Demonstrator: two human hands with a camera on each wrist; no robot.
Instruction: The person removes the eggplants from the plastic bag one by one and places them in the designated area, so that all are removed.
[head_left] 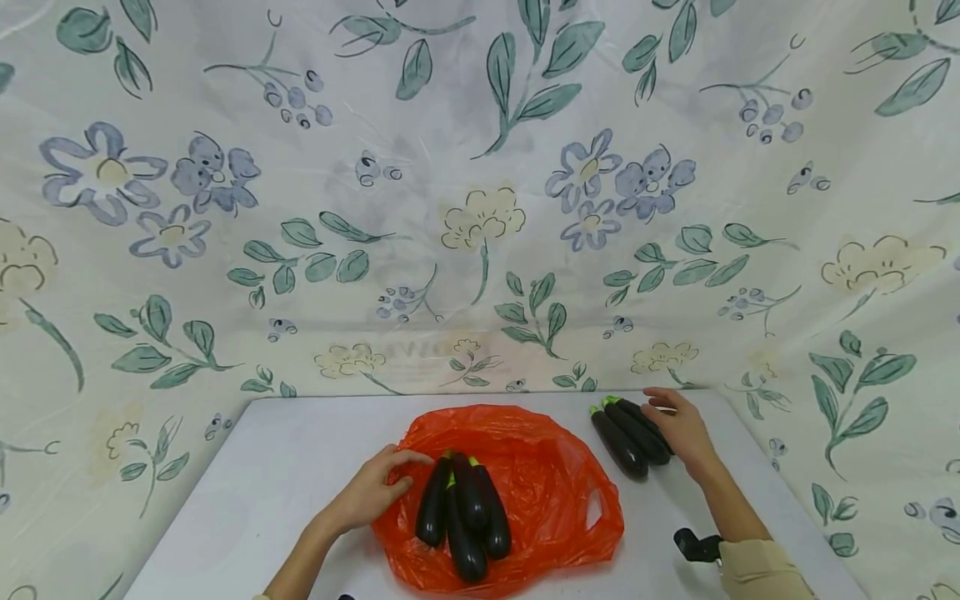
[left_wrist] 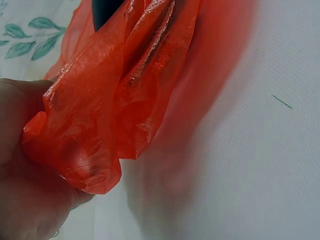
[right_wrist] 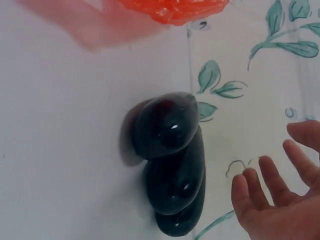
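A red plastic bag (head_left: 555,500) lies spread with its mouth up, and several dark eggplants (head_left: 468,550) with green stems rest together in it. My left hand (head_left: 375,487) grips the bag's left edge; in the left wrist view, red film (left_wrist: 85,145) bunches between thumb and fingers of that hand (left_wrist: 30,195). Right of the bag, three more eggplants (head_left: 619,446) lie side by side on the table. Close by their far right end is my right hand (head_left: 682,429). The right wrist view shows this hand (right_wrist: 280,195) with fingers spread, apart from the eggplants (right_wrist: 172,185).
The white table (head_left: 277,467) ends at the back against a floral-print cloth (head_left: 420,275). A black device (head_left: 697,546) sits by the right wrist, near the beige sleeve (head_left: 761,567). A small dark thread (left_wrist: 282,101) lies on the tabletop in the left wrist view.
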